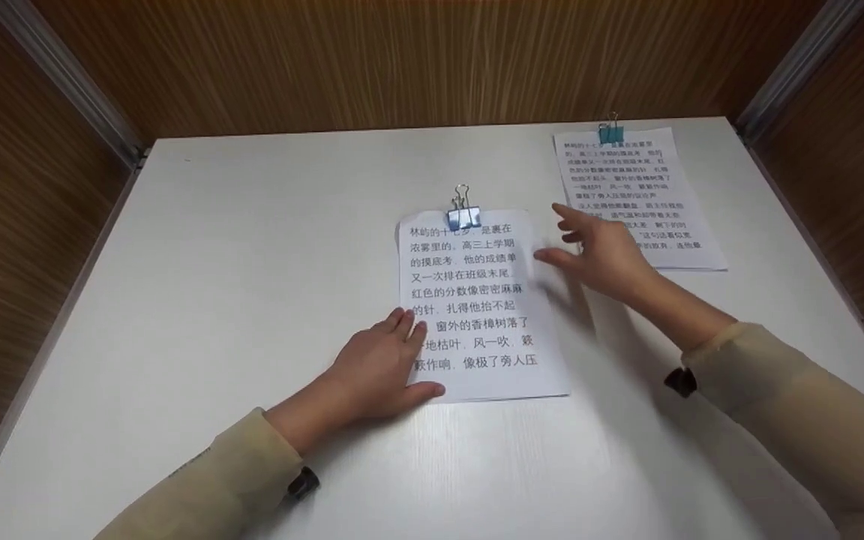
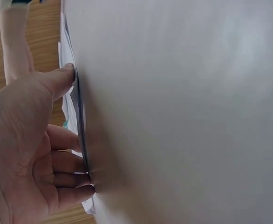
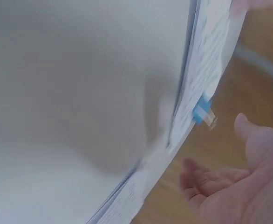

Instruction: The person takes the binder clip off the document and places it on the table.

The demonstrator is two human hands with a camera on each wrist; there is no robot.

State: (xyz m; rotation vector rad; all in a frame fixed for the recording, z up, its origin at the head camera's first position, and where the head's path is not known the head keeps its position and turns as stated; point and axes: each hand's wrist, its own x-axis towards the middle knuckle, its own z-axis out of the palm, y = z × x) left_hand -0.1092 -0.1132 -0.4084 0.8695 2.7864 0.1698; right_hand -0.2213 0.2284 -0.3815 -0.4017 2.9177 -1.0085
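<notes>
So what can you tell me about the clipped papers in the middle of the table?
The clipped papers are a thin white stack lying face up on the white table, the top sheet printed with rows of large dark Chinese characters. A shiny bluish binder clip grips the far edge, its wire handles sticking up and away. The left hand touches the stack's near left corner.
</notes>
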